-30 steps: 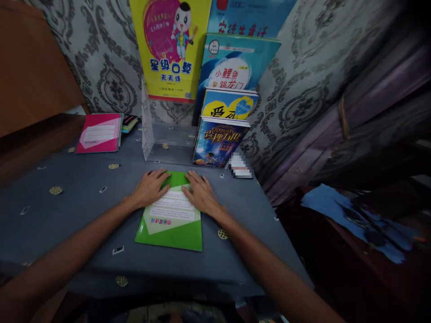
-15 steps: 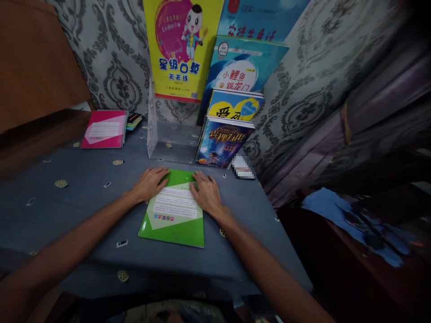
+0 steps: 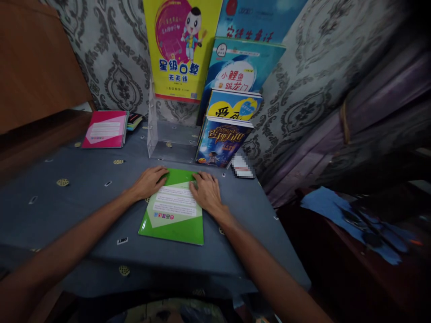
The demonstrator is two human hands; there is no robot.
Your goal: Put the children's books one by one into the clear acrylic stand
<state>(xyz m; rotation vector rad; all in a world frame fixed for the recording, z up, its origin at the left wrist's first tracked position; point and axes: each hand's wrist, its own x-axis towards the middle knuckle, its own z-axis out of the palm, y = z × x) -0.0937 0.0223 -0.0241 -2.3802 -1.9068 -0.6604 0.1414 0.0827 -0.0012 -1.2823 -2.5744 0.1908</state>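
Observation:
A green book (image 3: 178,229) lies flat on the table, its printing upside down from where I sit. My left hand (image 3: 150,181) rests at its far left corner, fingers stretched forward and thumb apart, touching the edge. At the far right corner lies my right hand (image 3: 207,190), fingers extended along the border and thumb on the cover. Both hands are open on the book; whether any fingertips reach under it is hidden.
Beyond the book stands a clear plastic rack (image 3: 171,150), with a yellow workbook (image 3: 182,49) behind and several upright books (image 3: 222,143) on its right. A pink book (image 3: 105,130) lies at the far left. A pixelated object (image 3: 242,167) sits near the table's (image 3: 84,211) right edge.
The view has shifted very slightly. Both hands stay at the same corners of the green book, and the book has not visibly moved on the table.

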